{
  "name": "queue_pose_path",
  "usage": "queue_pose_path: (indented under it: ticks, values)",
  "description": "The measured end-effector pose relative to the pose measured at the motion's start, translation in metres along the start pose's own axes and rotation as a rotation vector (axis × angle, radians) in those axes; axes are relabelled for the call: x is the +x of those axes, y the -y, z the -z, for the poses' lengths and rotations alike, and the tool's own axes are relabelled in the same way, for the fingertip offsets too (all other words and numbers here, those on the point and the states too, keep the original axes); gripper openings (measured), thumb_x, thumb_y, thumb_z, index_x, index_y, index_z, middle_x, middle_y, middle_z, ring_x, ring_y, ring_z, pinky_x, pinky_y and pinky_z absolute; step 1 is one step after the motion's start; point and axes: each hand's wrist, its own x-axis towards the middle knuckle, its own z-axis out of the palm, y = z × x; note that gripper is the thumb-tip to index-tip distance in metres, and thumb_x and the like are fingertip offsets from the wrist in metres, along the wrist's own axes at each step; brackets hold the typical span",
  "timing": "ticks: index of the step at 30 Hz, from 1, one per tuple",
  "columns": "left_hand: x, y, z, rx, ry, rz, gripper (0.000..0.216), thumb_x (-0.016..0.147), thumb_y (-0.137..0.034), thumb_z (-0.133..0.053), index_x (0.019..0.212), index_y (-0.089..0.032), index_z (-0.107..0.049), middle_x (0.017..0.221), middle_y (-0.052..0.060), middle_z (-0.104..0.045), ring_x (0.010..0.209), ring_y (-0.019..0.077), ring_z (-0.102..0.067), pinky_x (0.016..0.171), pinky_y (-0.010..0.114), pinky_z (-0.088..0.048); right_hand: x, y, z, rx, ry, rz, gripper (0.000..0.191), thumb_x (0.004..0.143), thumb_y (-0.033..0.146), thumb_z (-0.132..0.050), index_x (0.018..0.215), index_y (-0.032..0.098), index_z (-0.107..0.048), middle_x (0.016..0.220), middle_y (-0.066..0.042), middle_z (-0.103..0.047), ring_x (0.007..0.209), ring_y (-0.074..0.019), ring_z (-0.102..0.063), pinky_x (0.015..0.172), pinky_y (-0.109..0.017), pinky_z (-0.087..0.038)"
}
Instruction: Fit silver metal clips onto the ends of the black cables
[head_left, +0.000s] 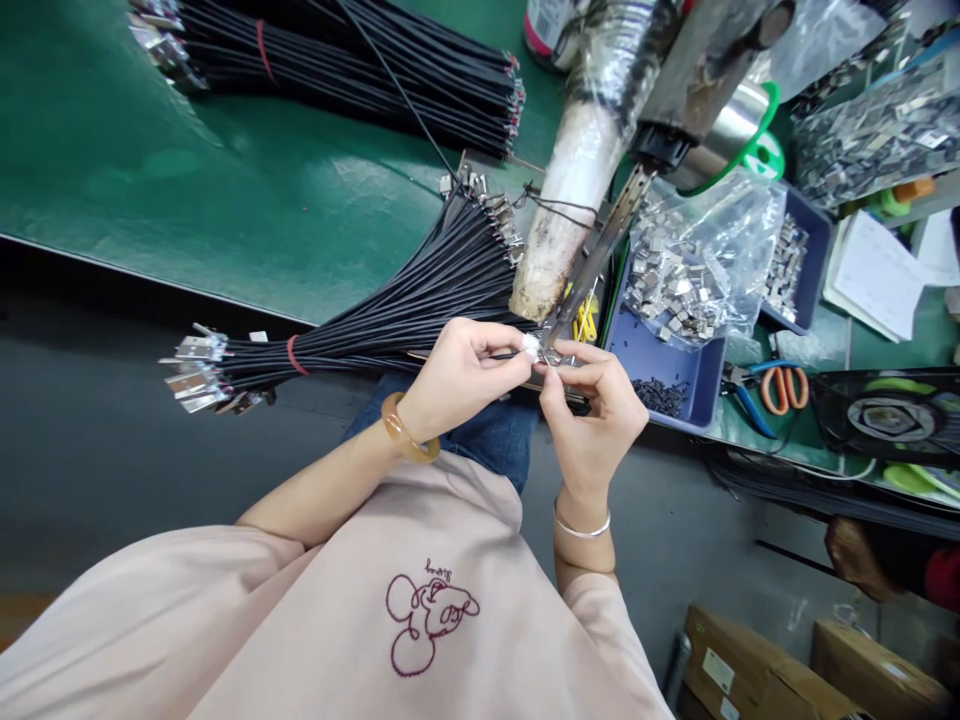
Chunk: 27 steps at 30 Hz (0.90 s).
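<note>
My left hand is closed in a pinch, with a small white piece at its fingertips; its kind is too small to tell. My right hand also pinches, its fingertips almost touching the left ones. What lies between its fingers is tiny and partly hidden. Just above both hands is the tip end of a soldering iron, pointing down at them. Beside the left hand lies a bundle of black cables, with metal connectors at both ends and a red band around it.
A whitish tube hangs over the bench. Right of it stand a solder spool, a blue-purple bin with metal connector shells, and orange-handled pliers. Another cable bundle lies at the back left. Cardboard boxes stand below.
</note>
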Motion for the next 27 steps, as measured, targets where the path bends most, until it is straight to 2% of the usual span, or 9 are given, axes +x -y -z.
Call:
queue_pose_path:
  ticks: [4, 8, 15, 20, 27]
  values:
    - [-0.0004, -0.0035, 0.0009, -0.016, 0.002, -0.014, 0.016, 0.077, -0.021, -0.066, 0.067, -0.011, -0.073, 0.065, 0.002, -0.065, 0.057, 0.0078, -0.052, 0.051, 0.016, -0.042, 0.0002, 0.0032, 0.0012, -0.046, -0.003, 0.057, 0.012, 0.085, 0.012, -0.069, 0.084, 0.023, -0.066, 0.100, -0.001, -0.077, 0.097, -0.0173, -0.075, 0.081, -0.033, -0.062]
    - [0.0000, -0.0043, 0.0014, -0.036, 0.062, 0.036, 0.015, 0.076, -0.019, -0.064, 0.069, -0.011, -0.075, 0.066, 0.002, -0.068, 0.058, 0.0094, -0.055, 0.054, 0.018, -0.044, -0.0013, 0.0024, 0.0038, -0.062, 0.028, 0.085, 0.014, 0.085, 0.011, -0.068, 0.082, 0.023, -0.063, 0.100, -0.001, -0.077, 0.098, -0.0175, -0.075, 0.083, -0.033, -0.062]
    - [0.0005, -0.0018, 0.0014, -0.040, 0.064, 0.049, 0.015, 0.075, -0.018, -0.064, 0.068, -0.011, -0.075, 0.062, 0.001, -0.064, 0.054, 0.0075, -0.050, 0.049, 0.017, -0.038, -0.0008, -0.0018, 0.0033, -0.038, 0.040, 0.049, 0.011, 0.088, 0.014, -0.067, 0.083, 0.023, -0.062, 0.100, -0.001, -0.077, 0.090, -0.0157, -0.075, 0.073, -0.029, -0.062]
    - [-0.0001, -0.0026, 0.0008, -0.001, 0.042, 0.012, 0.015, 0.075, -0.017, -0.064, 0.069, -0.011, -0.076, 0.063, 0.001, -0.065, 0.054, 0.0071, -0.050, 0.049, 0.016, -0.039, 0.0010, -0.0015, -0.0001, -0.028, 0.012, 0.027, 0.011, 0.087, 0.013, -0.069, 0.084, 0.022, -0.064, 0.099, 0.000, -0.077, 0.086, -0.0134, -0.074, 0.068, -0.025, -0.060]
    - [-0.0027, -0.0045, -0.0012, 0.048, -0.018, -0.048, 0.015, 0.076, -0.020, -0.066, 0.074, -0.012, -0.079, 0.073, 0.003, -0.074, 0.062, 0.0102, -0.061, 0.054, 0.016, -0.048, 0.0024, 0.0021, 0.0015, -0.110, 0.006, 0.148, 0.015, 0.085, 0.010, -0.070, 0.084, 0.024, -0.064, 0.097, 0.000, -0.076, 0.093, -0.0153, -0.074, 0.084, -0.031, -0.060]
